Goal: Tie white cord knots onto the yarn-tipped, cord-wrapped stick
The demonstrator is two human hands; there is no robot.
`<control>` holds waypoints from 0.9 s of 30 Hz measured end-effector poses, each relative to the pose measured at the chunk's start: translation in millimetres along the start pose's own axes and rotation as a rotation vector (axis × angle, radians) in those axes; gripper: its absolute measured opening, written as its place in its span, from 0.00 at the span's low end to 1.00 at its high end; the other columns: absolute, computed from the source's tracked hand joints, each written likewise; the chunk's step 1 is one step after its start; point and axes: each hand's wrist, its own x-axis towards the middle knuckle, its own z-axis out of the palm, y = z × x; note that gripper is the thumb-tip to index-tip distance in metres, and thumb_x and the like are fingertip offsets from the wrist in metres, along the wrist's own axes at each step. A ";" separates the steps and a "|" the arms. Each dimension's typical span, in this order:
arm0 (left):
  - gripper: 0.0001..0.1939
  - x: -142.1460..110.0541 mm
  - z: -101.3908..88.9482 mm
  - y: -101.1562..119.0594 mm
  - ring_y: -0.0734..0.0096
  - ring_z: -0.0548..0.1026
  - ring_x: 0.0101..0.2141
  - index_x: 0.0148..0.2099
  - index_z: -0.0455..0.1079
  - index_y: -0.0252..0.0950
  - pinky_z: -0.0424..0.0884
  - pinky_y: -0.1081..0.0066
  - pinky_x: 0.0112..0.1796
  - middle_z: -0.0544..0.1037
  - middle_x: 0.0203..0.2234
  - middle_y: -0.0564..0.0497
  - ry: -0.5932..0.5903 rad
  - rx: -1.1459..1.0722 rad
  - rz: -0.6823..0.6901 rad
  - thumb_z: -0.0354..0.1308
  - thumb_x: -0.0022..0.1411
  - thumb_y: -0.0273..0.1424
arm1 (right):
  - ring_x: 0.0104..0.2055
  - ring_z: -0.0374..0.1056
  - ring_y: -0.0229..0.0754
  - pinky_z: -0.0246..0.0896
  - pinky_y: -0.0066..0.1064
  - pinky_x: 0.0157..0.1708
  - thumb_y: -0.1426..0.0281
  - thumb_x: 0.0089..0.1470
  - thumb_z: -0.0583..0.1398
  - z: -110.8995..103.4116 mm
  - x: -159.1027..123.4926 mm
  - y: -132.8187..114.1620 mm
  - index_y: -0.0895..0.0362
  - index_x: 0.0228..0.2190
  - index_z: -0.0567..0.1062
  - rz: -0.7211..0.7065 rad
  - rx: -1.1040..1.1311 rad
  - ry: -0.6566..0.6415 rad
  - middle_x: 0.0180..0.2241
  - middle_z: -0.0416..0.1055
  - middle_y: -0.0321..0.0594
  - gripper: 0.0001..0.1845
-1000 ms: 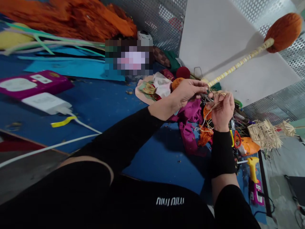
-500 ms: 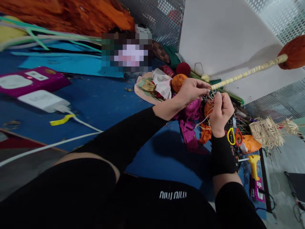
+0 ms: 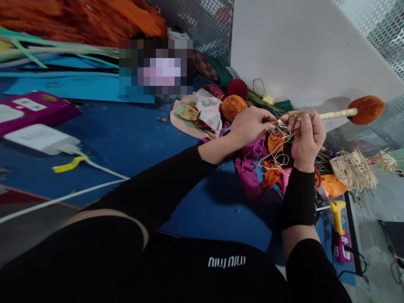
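Observation:
My left hand (image 3: 254,124) pinches the near end of a stick wrapped in yellow and white thread (image 3: 337,114). An orange ball-shaped head (image 3: 366,110) sits on the stick's far end, at the right. Closed round the same stick, a little further along, is my right hand (image 3: 305,134). Loose pale threads (image 3: 279,153) hang in loops below my fingers. Beneath them lie magenta cloth (image 3: 248,176) and crumpled orange cloth (image 3: 271,174). An orange ball (image 3: 234,107) and a dark red ball (image 3: 237,89) rest just beyond my left hand.
A blue table (image 3: 132,130) carries a purple power strip (image 3: 38,110) with a white charger (image 3: 42,138). At the right lie a yellow glue gun (image 3: 338,216) and a structure of thin sticks (image 3: 353,170). A white board (image 3: 284,46) stands behind. Orange fabric (image 3: 78,21) is heaped at the far left.
My right hand has moved up and right from the loose threads onto the stick. The stick's orange end has swung down and left, so the stick lies more level.

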 end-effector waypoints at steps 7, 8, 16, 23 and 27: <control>0.12 -5.2 2.1 6.7 0.54 0.84 0.43 0.48 0.87 0.42 0.69 0.67 0.39 0.88 0.40 0.47 -0.018 0.185 0.004 0.66 0.64 0.32 | 0.52 0.75 0.49 0.79 0.44 0.42 0.44 0.59 0.64 -4.1 7.0 19.2 0.50 0.25 0.67 0.059 -0.018 -0.003 0.33 0.70 0.39 0.25; 0.12 -6.0 2.9 6.7 0.54 0.84 0.43 0.48 0.87 0.43 0.69 0.67 0.39 0.88 0.40 0.46 -0.014 0.203 0.016 0.66 0.64 0.32 | 0.53 0.75 0.49 0.80 0.44 0.43 0.45 0.59 0.64 -4.1 8.3 22.2 0.50 0.25 0.66 0.055 0.000 -0.010 0.33 0.70 0.39 0.25; 0.14 -12.1 10.4 5.6 0.53 0.83 0.41 0.53 0.83 0.41 0.66 0.66 0.37 0.87 0.40 0.47 0.042 0.365 0.136 0.65 0.67 0.34 | 0.56 0.74 0.47 0.80 0.46 0.50 0.45 0.62 0.62 -4.3 17.2 39.8 0.50 0.29 0.67 0.077 0.008 -0.032 0.35 0.71 0.37 0.24; 0.15 -14.1 12.7 2.5 0.58 0.82 0.38 0.55 0.81 0.42 0.62 0.67 0.34 0.86 0.38 0.47 0.041 0.472 0.237 0.57 0.72 0.34 | 0.52 0.75 0.42 0.77 0.42 0.54 0.48 0.63 0.62 -6.2 18.8 36.1 0.50 0.27 0.66 0.002 -0.014 -0.047 0.31 0.69 0.34 0.23; 0.13 -11.8 11.8 -3.3 0.56 0.81 0.40 0.49 0.84 0.41 0.64 0.66 0.35 0.86 0.39 0.44 0.006 0.463 0.345 0.58 0.72 0.34 | 0.54 0.76 0.44 0.79 0.43 0.52 0.47 0.62 0.62 -5.9 18.1 37.5 0.50 0.28 0.66 0.064 0.005 -0.045 0.32 0.70 0.35 0.23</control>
